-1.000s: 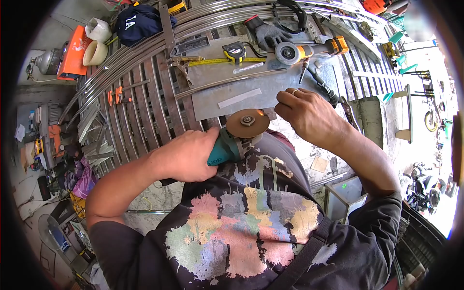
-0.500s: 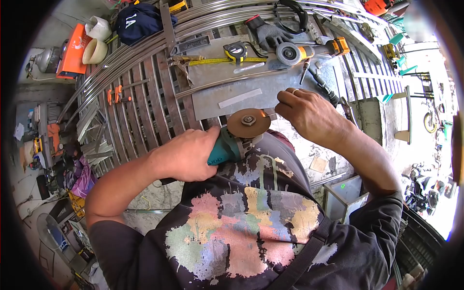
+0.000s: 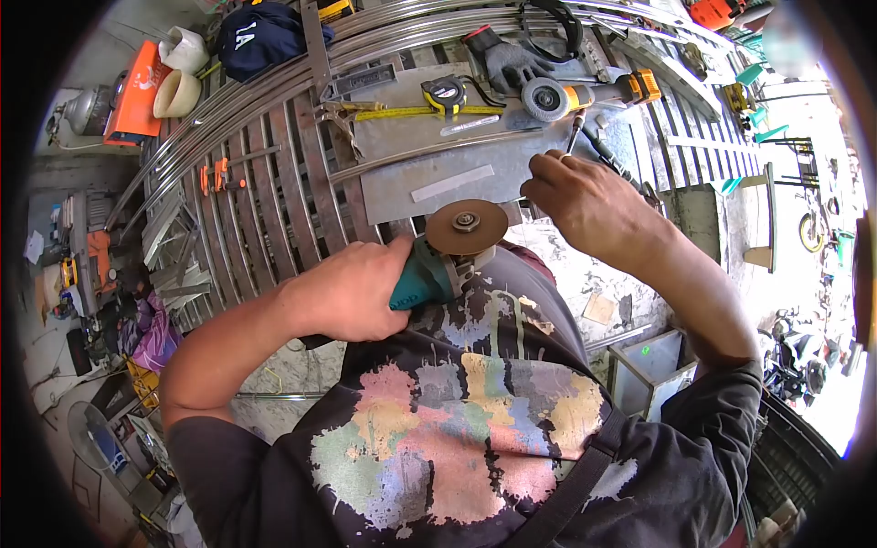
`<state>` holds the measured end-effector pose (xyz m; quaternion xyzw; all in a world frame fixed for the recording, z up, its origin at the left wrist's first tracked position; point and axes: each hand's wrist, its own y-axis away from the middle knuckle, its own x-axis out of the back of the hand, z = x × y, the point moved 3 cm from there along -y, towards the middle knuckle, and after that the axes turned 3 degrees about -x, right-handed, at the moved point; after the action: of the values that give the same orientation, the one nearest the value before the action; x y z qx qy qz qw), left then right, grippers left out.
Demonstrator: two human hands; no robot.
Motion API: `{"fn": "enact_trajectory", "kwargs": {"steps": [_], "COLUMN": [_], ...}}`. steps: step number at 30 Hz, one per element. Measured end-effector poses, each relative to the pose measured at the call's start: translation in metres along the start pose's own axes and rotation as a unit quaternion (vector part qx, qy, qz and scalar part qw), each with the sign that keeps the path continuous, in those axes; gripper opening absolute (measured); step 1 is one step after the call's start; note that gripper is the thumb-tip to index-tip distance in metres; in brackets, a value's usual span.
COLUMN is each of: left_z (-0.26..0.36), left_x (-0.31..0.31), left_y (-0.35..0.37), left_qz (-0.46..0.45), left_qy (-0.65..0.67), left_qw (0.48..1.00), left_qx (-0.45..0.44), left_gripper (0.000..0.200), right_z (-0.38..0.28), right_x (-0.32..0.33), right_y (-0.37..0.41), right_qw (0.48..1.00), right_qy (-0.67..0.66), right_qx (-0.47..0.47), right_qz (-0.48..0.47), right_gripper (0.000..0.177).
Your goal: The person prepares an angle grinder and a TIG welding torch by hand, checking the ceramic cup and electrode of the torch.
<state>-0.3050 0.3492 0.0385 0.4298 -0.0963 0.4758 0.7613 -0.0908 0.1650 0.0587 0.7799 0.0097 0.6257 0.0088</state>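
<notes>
My left hand (image 3: 361, 290) is wrapped round the body of a teal angle grinder (image 3: 422, 279), held against my front. Its brown cutting disc (image 3: 448, 236) faces up, with a metal nut at the centre. To the right of the disc, and apart from it, is my right hand (image 3: 594, 205), fingers pinched together and a ring on one finger. Whatever the pinch holds is too small or hidden to make out. Beyond the disc, a pale flat strip (image 3: 452, 184) lies on a grey metal sheet (image 3: 388, 203).
On the slatted metal bench (image 3: 274, 233) lie a yellow tape measure (image 3: 445, 94), a grey glove (image 3: 512, 66), a yellow grinder (image 3: 585, 96), a dark cap (image 3: 260, 44) and orange clamps (image 3: 219, 175). Long metal tubes (image 3: 402, 46) run across its far side.
My right hand has moved slightly up and away from the disc. Earlier a thin piece reached from its fingers to the disc edge, with an orange glint there. The left hand is almost still.
</notes>
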Motion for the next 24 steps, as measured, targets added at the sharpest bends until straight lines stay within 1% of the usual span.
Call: {"fn": "enact_trajectory", "kwargs": {"steps": [4,10,16,24], "left_z": [0.001,0.003,0.004,0.004], "left_x": [0.0,0.0,-0.001,-0.001], "left_y": [0.0,0.0,0.0,0.0], "left_qz": [0.006,0.007,0.014,0.009], "left_qy": [-0.002,0.001,-0.007,-0.002], "left_qw": [1.0,1.0,1.0,1.0], "left_qx": [0.001,-0.005,0.0,-0.001], "left_gripper": [0.062,0.053,0.052,0.055], "right_z": [-0.004,-0.008,-0.011,-0.014], "right_x": [-0.004,-0.003,-0.002,-0.002], "right_y": [0.002,0.001,0.003,0.005], "right_qw": [1.0,0.999,0.998,0.996], "right_qy": [0.0,0.009,0.019,0.032], "right_qx": [0.013,0.044,0.052,0.068], "right_qz": [-0.008,0.009,0.028,0.046], "right_gripper": [0.01,0.011,0.013,0.021]}}
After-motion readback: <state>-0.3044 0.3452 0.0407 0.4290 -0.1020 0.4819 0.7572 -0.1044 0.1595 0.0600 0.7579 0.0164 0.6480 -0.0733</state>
